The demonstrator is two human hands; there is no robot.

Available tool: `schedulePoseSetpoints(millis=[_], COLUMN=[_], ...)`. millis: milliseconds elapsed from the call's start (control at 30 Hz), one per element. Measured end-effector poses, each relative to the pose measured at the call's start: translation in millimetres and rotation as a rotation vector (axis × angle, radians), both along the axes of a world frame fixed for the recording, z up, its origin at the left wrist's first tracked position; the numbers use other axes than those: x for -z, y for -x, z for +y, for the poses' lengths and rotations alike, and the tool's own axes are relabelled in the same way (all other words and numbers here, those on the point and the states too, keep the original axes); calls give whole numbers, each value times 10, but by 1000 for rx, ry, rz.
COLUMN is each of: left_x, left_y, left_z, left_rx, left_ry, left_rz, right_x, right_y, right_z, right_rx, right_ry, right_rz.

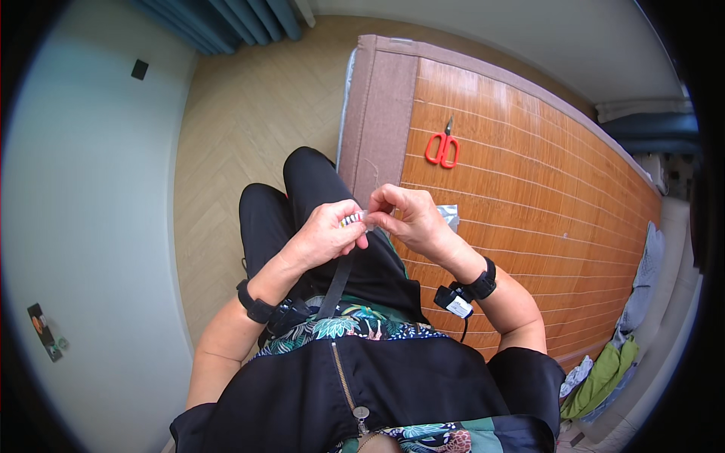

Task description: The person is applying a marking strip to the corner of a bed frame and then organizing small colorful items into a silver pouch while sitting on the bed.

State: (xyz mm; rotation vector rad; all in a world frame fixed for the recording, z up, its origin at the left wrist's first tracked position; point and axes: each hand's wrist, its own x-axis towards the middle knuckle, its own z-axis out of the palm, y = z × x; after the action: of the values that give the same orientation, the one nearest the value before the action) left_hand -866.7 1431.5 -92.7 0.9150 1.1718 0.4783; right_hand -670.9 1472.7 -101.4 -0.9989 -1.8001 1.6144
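Note:
My left hand [334, 232] grips a small clear plastic case [352, 219] with a row of small coloured items, perhaps thread spools, over my thighs. The fingertips of my right hand [405, 218] are pinched together at the case's right end; what they pinch is too small to tell. A thin loose thread [374, 170] curls just above them. Partly behind my right hand, a silvery plastic packet [449, 215] lies on the bamboo mat [510, 187]. Farther up the mat lie red-handled scissors [443, 148], their blades pointing away from me.
The bed edge has a mauve fabric border [379, 113]. A wood-patterned floor [238, 107] and a pale wall or door [102, 198] are at the left, blue curtains [249, 22] at the top. Green cloth [603, 379] and grey cloth [645, 277] lie along the right side.

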Motion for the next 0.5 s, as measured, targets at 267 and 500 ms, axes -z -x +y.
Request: schedulePoseSetpoints(millis=[267, 500], left_x=[21, 44], left_y=[-36, -102], left_z=[11, 33], left_rx=[-147, -220], left_ry=[18, 34], left_rz=[-217, -350], right_x=[12, -39], right_y=[12, -14], right_z=[-110, -201], right_rx=[290, 362], right_ry=[-38, -229], right_rz=[114, 69])
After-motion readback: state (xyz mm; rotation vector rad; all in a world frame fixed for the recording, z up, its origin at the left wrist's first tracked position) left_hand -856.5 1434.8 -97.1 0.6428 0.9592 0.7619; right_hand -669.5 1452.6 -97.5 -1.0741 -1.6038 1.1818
